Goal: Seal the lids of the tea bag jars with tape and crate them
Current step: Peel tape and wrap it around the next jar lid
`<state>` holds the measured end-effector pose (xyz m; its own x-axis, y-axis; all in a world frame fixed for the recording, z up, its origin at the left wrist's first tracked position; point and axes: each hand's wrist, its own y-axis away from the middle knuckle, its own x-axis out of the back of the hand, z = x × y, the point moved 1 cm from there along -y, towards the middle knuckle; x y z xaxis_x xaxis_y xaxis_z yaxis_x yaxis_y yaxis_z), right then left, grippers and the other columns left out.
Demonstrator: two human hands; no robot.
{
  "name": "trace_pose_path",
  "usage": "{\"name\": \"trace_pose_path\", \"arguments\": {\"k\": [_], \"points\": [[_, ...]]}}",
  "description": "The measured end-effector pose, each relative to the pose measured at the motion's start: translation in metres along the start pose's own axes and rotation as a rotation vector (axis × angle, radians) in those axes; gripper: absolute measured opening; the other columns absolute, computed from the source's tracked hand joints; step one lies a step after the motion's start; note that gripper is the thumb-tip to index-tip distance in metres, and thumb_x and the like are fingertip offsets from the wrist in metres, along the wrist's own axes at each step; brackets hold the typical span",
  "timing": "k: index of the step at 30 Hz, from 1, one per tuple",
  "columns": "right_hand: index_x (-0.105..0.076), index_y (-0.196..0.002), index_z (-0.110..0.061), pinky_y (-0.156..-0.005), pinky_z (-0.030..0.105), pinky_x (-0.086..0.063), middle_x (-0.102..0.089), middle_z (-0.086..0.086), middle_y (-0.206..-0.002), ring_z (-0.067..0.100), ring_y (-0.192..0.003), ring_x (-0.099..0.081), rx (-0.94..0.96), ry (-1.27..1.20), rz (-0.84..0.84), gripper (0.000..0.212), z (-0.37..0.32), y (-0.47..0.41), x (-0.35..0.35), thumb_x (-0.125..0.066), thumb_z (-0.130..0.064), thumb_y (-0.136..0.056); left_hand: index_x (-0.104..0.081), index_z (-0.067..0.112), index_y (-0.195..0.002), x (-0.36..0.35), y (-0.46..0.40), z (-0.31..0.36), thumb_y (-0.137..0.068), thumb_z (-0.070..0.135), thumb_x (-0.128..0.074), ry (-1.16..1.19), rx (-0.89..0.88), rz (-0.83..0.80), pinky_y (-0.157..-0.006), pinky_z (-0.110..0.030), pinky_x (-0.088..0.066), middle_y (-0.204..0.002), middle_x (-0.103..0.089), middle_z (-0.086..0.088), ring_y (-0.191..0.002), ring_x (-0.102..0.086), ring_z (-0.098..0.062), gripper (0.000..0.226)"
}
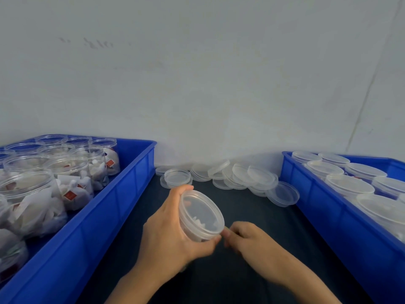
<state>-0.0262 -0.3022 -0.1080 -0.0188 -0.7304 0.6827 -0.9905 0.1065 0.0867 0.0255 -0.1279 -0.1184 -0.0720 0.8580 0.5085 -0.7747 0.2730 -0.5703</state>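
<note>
My left hand (168, 229) grips a clear plastic jar of tea bags (200, 216), tilted so its lid faces up and right, above the dark table. My right hand (245, 238) is pinched at the lid's lower right rim, fingers closed on what looks like a thin strip of clear tape; the tape itself is barely visible. A blue crate (122, 194) on the left holds several open jars of tea bags (65, 172). Another blue crate (311, 194) on the right holds several lidded jars (348, 185).
A heap of loose clear lids (241, 176) lies along the wall at the back of the dark table (241, 270), between the two crates. A pale wall rises right behind them.
</note>
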Motion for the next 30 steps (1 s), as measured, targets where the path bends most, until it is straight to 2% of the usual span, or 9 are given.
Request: {"name": "trace_pose_path", "arguments": {"k": [3, 5, 7, 10, 13, 18, 21, 25, 30], "points": [[-0.045, -0.087, -0.013, -0.077, 0.035, -0.050, -0.069, 0.002, -0.073, 0.015, -0.066, -0.065, 0.031, -0.228, -0.100, 0.029, -0.0009, -0.0003, -0.0038, -0.039, -0.038, -0.103, -0.037, 0.044, -0.128, -0.0009, -0.0003, -0.0023, -0.042, 0.072, -0.071, 0.008, 0.008, 0.008, -0.089, -0.023, -0.048, -0.109, -0.056, 0.025, -0.103, -0.053, 0.007, 0.097], [-0.042, -0.088, -0.014, -0.071, 0.026, -0.049, -0.070, 0.003, -0.073, 0.015, -0.066, -0.067, 0.024, -0.269, -0.155, 0.025, -0.0012, 0.0008, -0.0051, -0.037, -0.033, -0.104, -0.036, 0.045, -0.129, -0.0012, 0.0003, -0.0035, -0.042, 0.073, -0.070, -0.018, -0.001, 0.003, -0.088, -0.020, -0.047, -0.109, -0.055, 0.027, -0.104, -0.052, 0.009, 0.098], [-0.042, -0.087, -0.016, -0.060, 0.018, -0.043, -0.064, -0.001, -0.068, 0.010, -0.059, -0.057, 0.011, -0.254, -0.140, 0.023, -0.0006, -0.0004, -0.0060, -0.040, -0.031, -0.103, -0.035, 0.046, -0.128, -0.0012, 0.0003, -0.0049, -0.042, 0.074, -0.069, -0.041, -0.011, -0.006, -0.087, -0.015, -0.044, -0.109, -0.053, 0.029, -0.104, -0.050, 0.011, 0.097], [-0.050, -0.089, -0.011, -0.062, 0.026, -0.036, -0.049, -0.004, -0.069, 0.011, -0.064, -0.042, 0.038, -0.214, -0.039, 0.024, 0.0007, -0.0037, -0.0064, -0.047, -0.032, -0.100, -0.035, 0.045, -0.128, -0.0005, -0.0017, -0.0060, -0.042, 0.074, -0.070, -0.037, -0.012, -0.003, -0.086, -0.013, -0.043, -0.108, -0.054, 0.028, -0.104, -0.050, 0.011, 0.097], [-0.052, -0.095, -0.001, -0.063, 0.031, -0.034, -0.045, -0.005, -0.068, 0.011, -0.064, -0.038, 0.098, -0.178, -0.001, 0.031, 0.0005, -0.0032, -0.0084, -0.046, -0.030, -0.101, -0.036, 0.045, -0.127, 0.0013, -0.0032, -0.0077, -0.042, 0.075, -0.070, 0.006, 0.009, 0.007, -0.088, -0.021, -0.048, -0.109, -0.056, 0.026, -0.103, -0.053, 0.007, 0.097], [-0.043, -0.084, -0.015, -0.060, 0.026, -0.033, -0.042, -0.005, -0.070, 0.008, -0.063, -0.035, 0.141, -0.135, 0.020, 0.026, -0.0019, 0.0025, -0.0102, -0.041, -0.034, -0.102, -0.038, 0.046, -0.124, 0.0038, -0.0057, -0.0089, -0.031, 0.090, -0.066, 0.062, 0.046, 0.000, -0.092, -0.027, -0.049, -0.112, -0.056, 0.027, -0.106, -0.053, 0.005, 0.107], [-0.043, -0.085, -0.015, -0.060, 0.027, -0.034, -0.042, -0.006, -0.070, 0.008, -0.063, -0.035, 0.158, -0.097, 0.018, 0.026, -0.0023, 0.0034, -0.0089, -0.041, -0.034, -0.102, -0.039, 0.046, -0.122, 0.0018, -0.0051, -0.0086, -0.036, 0.084, -0.069, 0.055, 0.043, 0.031, -0.088, -0.024, -0.050, -0.110, -0.056, 0.027, -0.103, -0.053, 0.007, 0.099], [-0.044, -0.086, -0.012, -0.066, 0.032, -0.034, -0.043, -0.003, -0.074, 0.014, -0.069, -0.037, 0.136, -0.201, -0.015, 0.023, -0.0017, 0.0012, -0.0082, -0.044, -0.029, -0.102, -0.039, 0.044, -0.122, 0.0008, -0.0038, -0.0085, -0.043, 0.079, -0.068, 0.023, 0.024, 0.071, -0.083, -0.018, -0.050, -0.107, -0.056, 0.026, -0.100, -0.054, 0.009, 0.091], [-0.043, -0.081, -0.014, -0.065, 0.033, -0.034, -0.043, -0.003, -0.070, 0.013, -0.067, -0.037, 0.105, -0.239, 0.026, 0.024, 0.0005, -0.0021, -0.0104, -0.050, -0.028, -0.099, -0.039, 0.042, -0.126, 0.0021, 0.0013, -0.0037, -0.043, 0.075, -0.070, -0.042, -0.048, 0.072, -0.082, -0.016, -0.049, -0.107, -0.056, 0.026, -0.100, -0.054, 0.006, 0.094]]}}
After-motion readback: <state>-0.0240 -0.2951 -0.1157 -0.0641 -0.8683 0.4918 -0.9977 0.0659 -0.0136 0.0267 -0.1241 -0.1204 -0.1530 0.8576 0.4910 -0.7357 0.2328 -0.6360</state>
